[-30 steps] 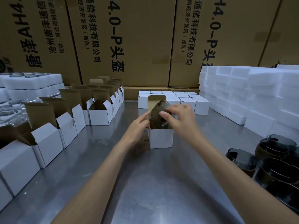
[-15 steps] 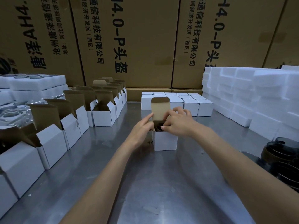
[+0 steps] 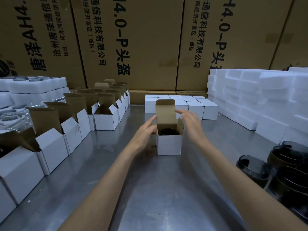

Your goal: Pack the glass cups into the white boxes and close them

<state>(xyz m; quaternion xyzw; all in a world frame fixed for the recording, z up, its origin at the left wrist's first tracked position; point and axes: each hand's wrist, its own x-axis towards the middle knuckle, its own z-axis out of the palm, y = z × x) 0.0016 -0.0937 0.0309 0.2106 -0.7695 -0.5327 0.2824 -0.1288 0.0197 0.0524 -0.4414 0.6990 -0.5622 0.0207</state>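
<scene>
A small white box point(image 3: 169, 145) stands open in the middle of the steel table, its brown lid flap point(image 3: 165, 114) upright. A dark glass cup point(image 3: 169, 131) sits inside it, only its rim showing. My left hand point(image 3: 145, 133) touches the box's left side near the top, fingers fairly straight. My right hand point(image 3: 191, 124) hovers just right of the box with straight fingers, holding nothing, and looks blurred. More dark glass cups point(image 3: 255, 169) stand clustered at the right edge.
Open white boxes point(image 3: 104, 120) line the left side in rows. Closed white boxes point(image 3: 195, 106) sit at the back centre. White foam blocks point(image 3: 260, 100) are stacked at right, foam trays point(image 3: 33, 87) at far left. Large brown cartons point(image 3: 133, 44) wall the back.
The cup went from my right hand down into the box. My right hand then let go and lifted away to the right. My left hand stayed at the box's left side.
</scene>
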